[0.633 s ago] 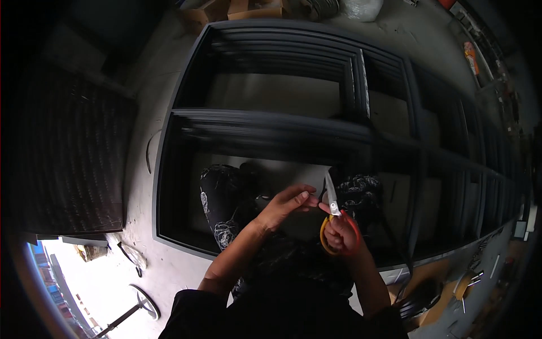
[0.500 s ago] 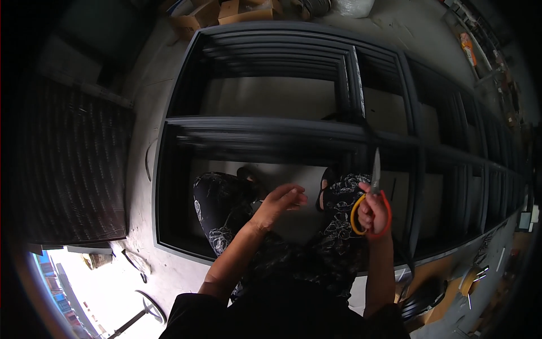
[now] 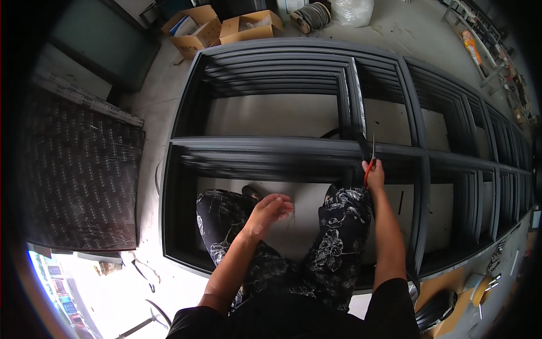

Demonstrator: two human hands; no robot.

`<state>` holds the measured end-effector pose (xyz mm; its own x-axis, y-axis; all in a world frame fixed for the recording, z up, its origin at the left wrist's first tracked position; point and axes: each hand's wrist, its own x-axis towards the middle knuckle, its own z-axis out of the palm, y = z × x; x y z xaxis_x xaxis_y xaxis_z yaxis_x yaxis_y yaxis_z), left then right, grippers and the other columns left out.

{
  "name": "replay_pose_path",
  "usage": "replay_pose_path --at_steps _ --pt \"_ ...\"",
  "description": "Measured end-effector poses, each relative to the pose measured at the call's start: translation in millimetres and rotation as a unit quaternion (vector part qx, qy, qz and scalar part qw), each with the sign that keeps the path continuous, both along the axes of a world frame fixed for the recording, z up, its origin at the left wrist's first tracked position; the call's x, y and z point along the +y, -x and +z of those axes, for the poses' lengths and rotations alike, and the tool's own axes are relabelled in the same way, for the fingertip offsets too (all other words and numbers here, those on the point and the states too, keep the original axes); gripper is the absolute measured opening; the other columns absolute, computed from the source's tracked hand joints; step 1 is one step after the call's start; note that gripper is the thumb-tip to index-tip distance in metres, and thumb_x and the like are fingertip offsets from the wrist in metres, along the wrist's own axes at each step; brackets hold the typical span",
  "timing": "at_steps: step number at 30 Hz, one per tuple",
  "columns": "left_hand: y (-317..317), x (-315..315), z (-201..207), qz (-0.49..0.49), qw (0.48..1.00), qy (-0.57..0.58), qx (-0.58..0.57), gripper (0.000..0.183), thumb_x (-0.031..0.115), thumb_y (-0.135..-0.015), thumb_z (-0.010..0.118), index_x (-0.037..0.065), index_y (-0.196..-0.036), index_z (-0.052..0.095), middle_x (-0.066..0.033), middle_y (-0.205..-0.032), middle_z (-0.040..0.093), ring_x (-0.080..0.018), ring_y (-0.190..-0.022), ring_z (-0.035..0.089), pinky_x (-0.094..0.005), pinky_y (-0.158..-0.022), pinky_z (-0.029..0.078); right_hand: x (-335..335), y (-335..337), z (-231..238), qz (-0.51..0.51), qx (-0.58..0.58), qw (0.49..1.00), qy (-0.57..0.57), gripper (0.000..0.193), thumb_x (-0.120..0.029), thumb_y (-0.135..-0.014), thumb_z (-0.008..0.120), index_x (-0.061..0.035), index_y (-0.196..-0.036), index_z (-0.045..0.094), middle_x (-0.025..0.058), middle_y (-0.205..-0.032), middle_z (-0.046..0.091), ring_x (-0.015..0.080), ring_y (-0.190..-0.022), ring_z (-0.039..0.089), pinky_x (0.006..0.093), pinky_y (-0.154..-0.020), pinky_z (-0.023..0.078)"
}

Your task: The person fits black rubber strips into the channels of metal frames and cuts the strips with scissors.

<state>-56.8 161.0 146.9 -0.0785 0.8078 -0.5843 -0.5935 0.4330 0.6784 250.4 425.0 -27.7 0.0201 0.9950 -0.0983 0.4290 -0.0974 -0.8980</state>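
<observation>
Now the right hand (image 3: 374, 172) is at the centre right of the frame, its fingers closed around the red handles of scissors (image 3: 370, 158). The blades point up and touch the dark frame (image 3: 293, 148) where the horizontal bar meets a vertical bar. A black strip (image 3: 355, 96) runs along this vertical bar, and the blade tip seems to be at its lower end, though I cannot tell if the blades are open. The left hand (image 3: 270, 212) hovers in the lower centre above the legs (image 3: 339, 237); its fingers are loosely curled, and whether they pinch something small I cannot tell.

To do this step well, I think the scissors should stay close to the bar and cut square to the strip, with the wrist steady, because the reach is long. The free hand could help by holding the strip near the blades.

Around this, the frame lies flat on the floor (image 3: 152, 113) and the person stands inside one of its openings, so the bars limit the feet. Cardboard boxes (image 3: 220, 28) are in the upper left, a dark wrapped panel (image 3: 79, 175) is at the left, and small tools lie on a counter (image 3: 480, 282) at the lower right, well apart from the hands.
</observation>
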Motion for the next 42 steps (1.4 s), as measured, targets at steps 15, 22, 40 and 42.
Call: replay_pose_path --at_steps 15,22,40,42 --pt "-59 136 12 -0.104 0.882 -0.103 -0.448 0.094 0.068 -0.083 0.056 -0.013 -0.13 0.045 -0.0259 -0.127 0.057 -0.0322 -0.116 0.058 -0.0429 -0.103 0.045 -169 32 357 0.285 0.076 0.951 0.092 0.046 -0.006 -0.073 0.08 -0.0023 -0.114 0.06 -0.0028 -0.09 0.062 0.0062 -0.082 0.056 0.0245 -0.076 0.047" --pt "58 150 36 0.235 0.835 -0.229 -0.442 0.031 0.029 -0.101 0.048 0.006 -0.08 0.05 -0.0031 -0.072 0.053 -0.0147 -0.065 0.052 -0.029 -0.065 0.049 -205 -33 394 0.236 0.003 0.969 0.067 0.056 -0.001 -0.066 0.08 -0.0001 -0.117 0.059 0.006 -0.096 0.067 0.0109 -0.084 0.061 0.0264 -0.08 0.05" --pt "407 5 120 0.376 0.868 -0.323 -0.008 0.029 0.027 -0.102 0.043 -0.001 -0.095 0.049 -0.0105 -0.085 0.054 -0.0211 -0.073 0.05 -0.0297 -0.067 0.047 -305 -268 197 -0.079 -0.373 0.907 -0.179 0.027 -0.004 -0.08 0.059 -0.0003 -0.107 0.058 0.0146 -0.086 0.058 0.031 -0.079 0.058 0.0382 -0.073 0.047" --pt "411 -15 78 0.389 0.871 -0.301 -0.008 0.032 0.028 -0.102 0.042 -0.003 -0.1 0.051 -0.0121 -0.09 0.058 -0.0215 -0.076 0.053 -0.031 -0.07 0.048 -262 -290 213 -0.168 -0.323 0.923 -0.124 0.02 -0.006 -0.087 0.052 -0.001 -0.106 0.058 0.009 -0.089 0.058 0.0225 -0.079 0.056 0.0354 -0.074 0.047"
